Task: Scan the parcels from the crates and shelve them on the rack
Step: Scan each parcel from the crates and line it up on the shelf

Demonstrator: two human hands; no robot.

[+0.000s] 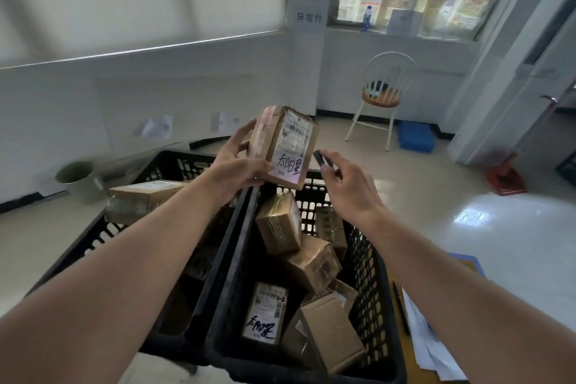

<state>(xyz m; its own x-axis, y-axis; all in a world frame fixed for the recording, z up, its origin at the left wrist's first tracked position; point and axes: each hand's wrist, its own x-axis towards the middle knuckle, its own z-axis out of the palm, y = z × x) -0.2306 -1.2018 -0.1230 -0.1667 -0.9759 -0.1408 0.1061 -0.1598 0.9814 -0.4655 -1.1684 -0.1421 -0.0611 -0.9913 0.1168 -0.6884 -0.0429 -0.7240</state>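
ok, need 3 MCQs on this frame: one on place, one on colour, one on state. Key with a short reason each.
1. Where is the wooden-seat chair?
A. under the window, far right
B. inside a crate
C. beside the green bin

2. What colour are the two crates?
A. blue
B. black
C. white

3. What is the left hand doing?
A. hanging open
B. pressing flat on the floor
C. gripping a labelled parcel

Key:
1 A, the chair stands by the wall below the window.
2 B, both mesh walls are black.
3 C, fingers and thumb wrap the parcel, held above the crates, while the right hand holds a small dark device beside it.
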